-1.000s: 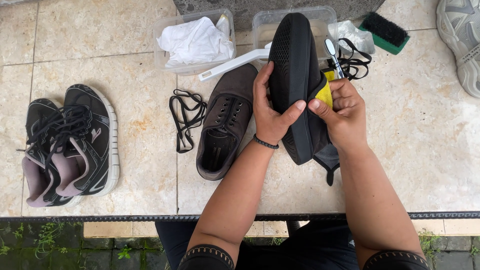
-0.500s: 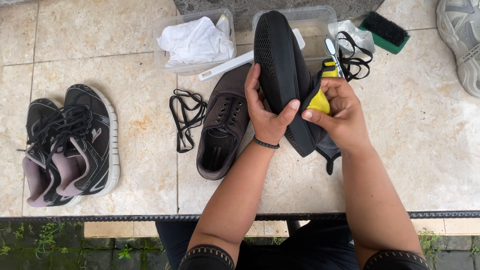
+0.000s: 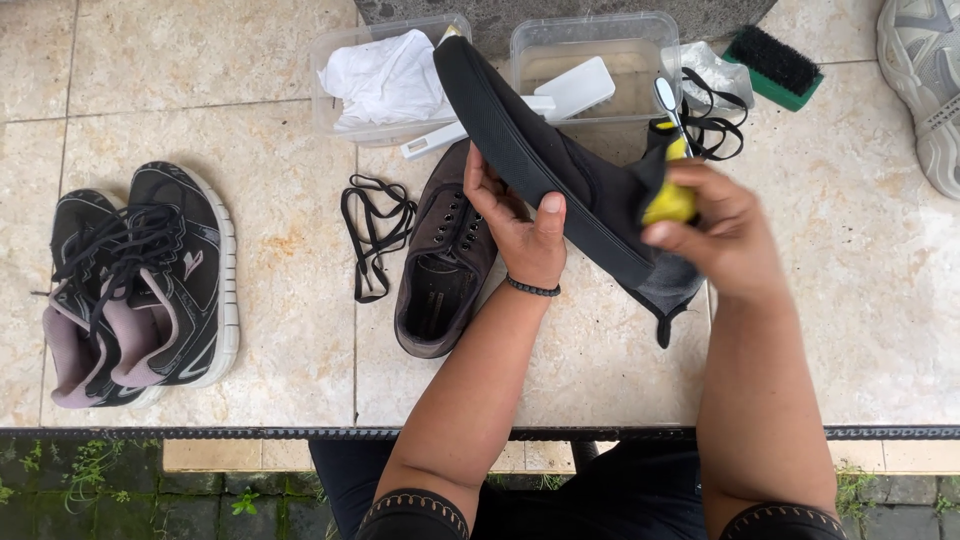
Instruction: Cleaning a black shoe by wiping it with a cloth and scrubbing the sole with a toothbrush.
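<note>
A black canvas shoe (image 3: 560, 160) is held tilted above a tiled floor (image 3: 850, 300) and wiped with a yellow cloth (image 3: 668, 200).

The shoe is gripped at mid-sole by the left hand (image 3: 520, 225), thumb up against the sole edge, toe pointing to 11 o'clock. At 3 o'clock of that hand, the right hand (image 3: 725, 230) is clenched on the yellow cloth, pressed to the shoe's heel side, wrist bent and slightly blurred. Cleaning appears to be under way: the matching shoe (image 3: 445, 265) lies unlaced just below at 7 o'clock, loose black laces (image 3: 372, 225) beside it, seemingly not yet handled. Far off at 9 o'clock a pair of black sneakers (image 3: 135, 285) is set down. At 12 o'clock stand two clear tubs (image 3: 590, 45).
</note>
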